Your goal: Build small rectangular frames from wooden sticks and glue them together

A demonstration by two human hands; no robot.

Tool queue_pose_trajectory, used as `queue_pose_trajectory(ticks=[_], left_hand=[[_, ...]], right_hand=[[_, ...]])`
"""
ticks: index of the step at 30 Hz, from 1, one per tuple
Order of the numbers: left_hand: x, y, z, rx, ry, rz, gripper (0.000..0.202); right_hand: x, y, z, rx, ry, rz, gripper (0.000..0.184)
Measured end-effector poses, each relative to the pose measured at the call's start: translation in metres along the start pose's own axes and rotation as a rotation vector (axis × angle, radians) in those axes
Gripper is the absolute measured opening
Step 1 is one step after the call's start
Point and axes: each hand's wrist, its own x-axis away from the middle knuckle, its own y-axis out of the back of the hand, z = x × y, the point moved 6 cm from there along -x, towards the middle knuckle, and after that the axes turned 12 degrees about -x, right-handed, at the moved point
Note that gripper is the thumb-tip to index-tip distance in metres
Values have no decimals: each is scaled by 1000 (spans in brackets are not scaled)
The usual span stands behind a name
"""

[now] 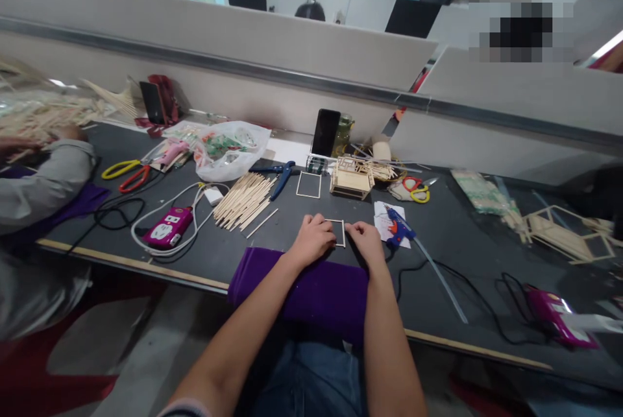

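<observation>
well to the left of the fingers, another person's grey sleeve (68, 167) lies on the table by a loose heap of pale sticks (48, 115). nearer the fingers: scissors (134, 179) with yellow and red loop handles, a glossy purple socket box (170, 227) and a crinkled, translucent plastic bag (231, 157). just left of the left fingers, a fanned pile (243, 200) of thin, straight wooden sticks, with one stick (261, 224) lying apart.

left hand (314, 238): fingers bent and bunched over the left part of a small frame (343, 234); whether they pinch or only press it, cannot tell. the frame lies flat on the table between the two hands, pale wood, thin-sided, its visible right corners square; its left side is hidden. beyond the fingers, a similar square frame (308, 196) lies flat.

right hand (367, 242): fingers curled, thumb and forefinger close together at the frame's right side; a firm grip cannot be confirmed. below both hands, soft purple cloth (316, 294). beyond the right fingers, a boxy stick model (350, 182); just to their right, a blue plastic glue gun (402, 229) on white paper (383, 213).
</observation>
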Motion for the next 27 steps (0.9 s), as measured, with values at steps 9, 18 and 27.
queue_pose_trajectory(ticks=[9, 18, 27], left_hand=[[0, -10, -2, -24, -13, -2, 14], [-2, -10, -2, 16, -16, 11, 19], [-1, -11, -1, 24, -25, -4, 16]], right_hand=[[4, -1, 5, 54, -22, 61, 42], [3, -1, 5, 64, -45, 57, 38], [3, -1, 6, 79, -40, 64, 38]])
